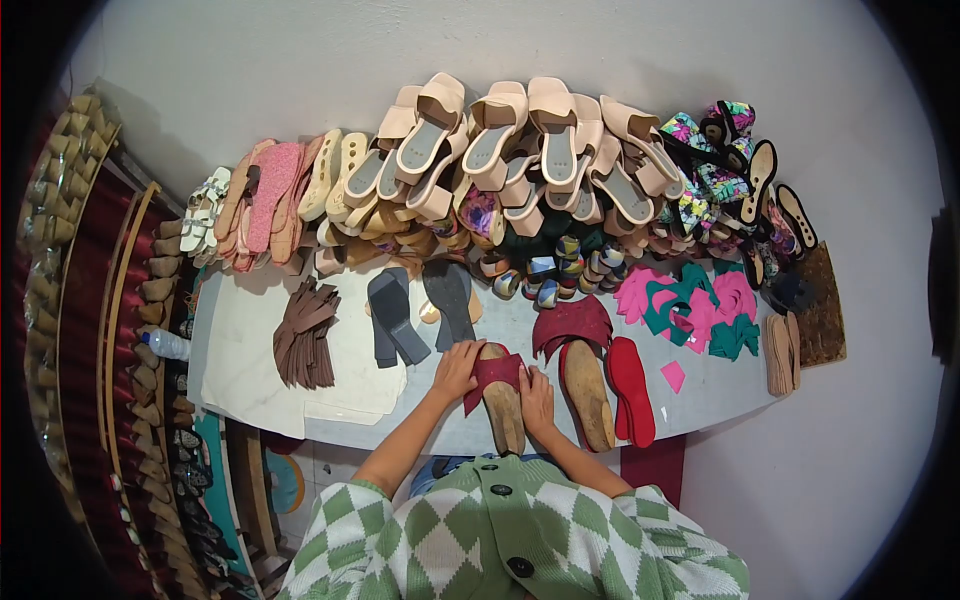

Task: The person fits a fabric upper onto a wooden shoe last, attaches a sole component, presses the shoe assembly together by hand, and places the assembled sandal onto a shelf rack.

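Observation:
At the table's front edge, a wooden shoe last [503,418] points away from me with a dark red strap [494,374] lying across it. My left hand [457,370] grips the strap's left side, its fingers closed near the toe of the last. On the other side, my right hand [537,402] holds the strap's right end against the last, fingers closed along the edge. A second wooden last [587,395] with a red edge lies to the right, beside a red sole [630,392]. More dark red strap pieces [572,328] lie just beyond it.
Finished beige sandals [431,135] and patterned sandals [720,185] are piled along the wall. Dark grey soles [448,302], brown strips [306,335] and pink and green pieces [690,310] lie on the table [480,395]. Racks of lasts [150,380] stand left.

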